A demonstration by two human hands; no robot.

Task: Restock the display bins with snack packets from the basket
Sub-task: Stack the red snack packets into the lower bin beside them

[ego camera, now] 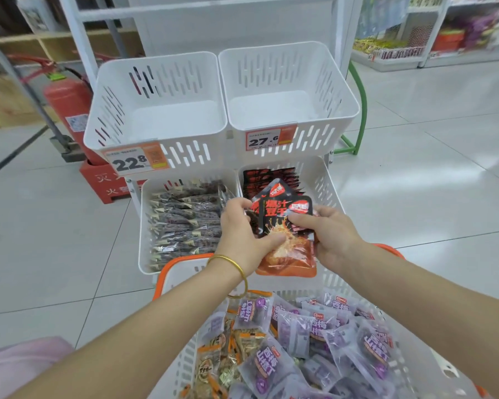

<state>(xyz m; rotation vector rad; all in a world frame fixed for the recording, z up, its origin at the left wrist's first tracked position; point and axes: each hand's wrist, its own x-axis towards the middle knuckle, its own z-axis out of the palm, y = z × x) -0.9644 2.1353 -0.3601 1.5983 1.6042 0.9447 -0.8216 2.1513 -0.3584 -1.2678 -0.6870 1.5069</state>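
Note:
Both hands hold a stack of black-and-orange snack packets (283,226) above the lower right display bin (323,182). My left hand (242,231) grips the stack's left side, thumb across the front. My right hand (326,234) pinches its right side. More of the same packets (268,177) stand in that bin behind the stack. The lower left bin (144,226) holds dark wrapped sticks (182,217). Below my arms, the white basket with an orange rim (173,269) carries purple packets (314,329) and orange-trimmed packets (222,355).
Two white upper bins, left (156,110) and right (285,96), have nothing inside and carry price tags 22.8 and 27.6. A red fire extinguisher (69,110) stands at the left on its red box. Stocked shelves (415,47) line the far right over a tiled floor.

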